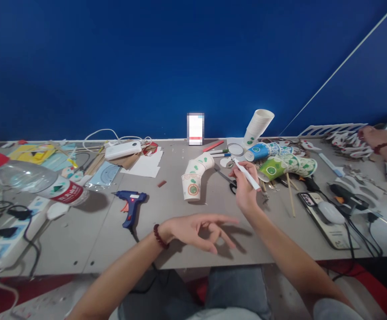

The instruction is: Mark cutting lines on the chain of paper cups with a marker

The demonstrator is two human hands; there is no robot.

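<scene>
A white pen or marker (249, 176) rests in my right hand (246, 191), gripped between thumb and fingers with its tip pointing up and left. My left hand (201, 230) hovers over the table's front part, fingers apart and holding nothing. Between and beyond my hands stands a curved chain of white paper cups (192, 182) with green leaf prints. Scissors (228, 181) lie just left of my right hand, their handles partly behind it. Blue cups (259, 152) and green cups (271, 168), joined in similar curved chains, lie to its right.
A blue glue gun (132, 205) lies left of the white cups. Further left are a plastic bottle (46, 180) and a power strip (13, 238). A stack of cups (258, 126) leans at the back. At right lie a phone (326, 222) and cables; another person's hand (373, 135) touches white pieces.
</scene>
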